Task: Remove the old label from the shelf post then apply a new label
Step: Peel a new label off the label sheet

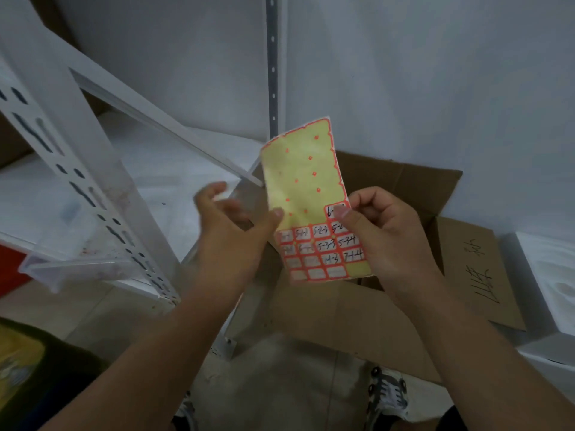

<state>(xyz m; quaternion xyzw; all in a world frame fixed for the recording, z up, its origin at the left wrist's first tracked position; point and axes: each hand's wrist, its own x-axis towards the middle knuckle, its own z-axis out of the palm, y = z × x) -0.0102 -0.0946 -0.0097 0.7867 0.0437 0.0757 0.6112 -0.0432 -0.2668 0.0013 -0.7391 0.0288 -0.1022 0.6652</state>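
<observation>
I hold up a yellow label sheet [306, 188] with red-bordered handwritten stickers on its lower part. My right hand [382, 234] grips its right edge, the thumb pressing on a sticker marked with a 6. My left hand [230, 231] touches the sheet's left edge with its thumb, while its fingers are spread and blurred behind. The white slotted shelf post [81, 188] slants across the left of the view. No label shows on the post.
An open cardboard box [404, 188] sits behind and below the sheet, one flap [485, 275] bearing handwriting. White shelf boards [174, 169] lie at left, a grey perforated upright [272, 66] stands against the wall, and white foam pieces [547, 275] are at right. My shoe [387, 393] is below.
</observation>
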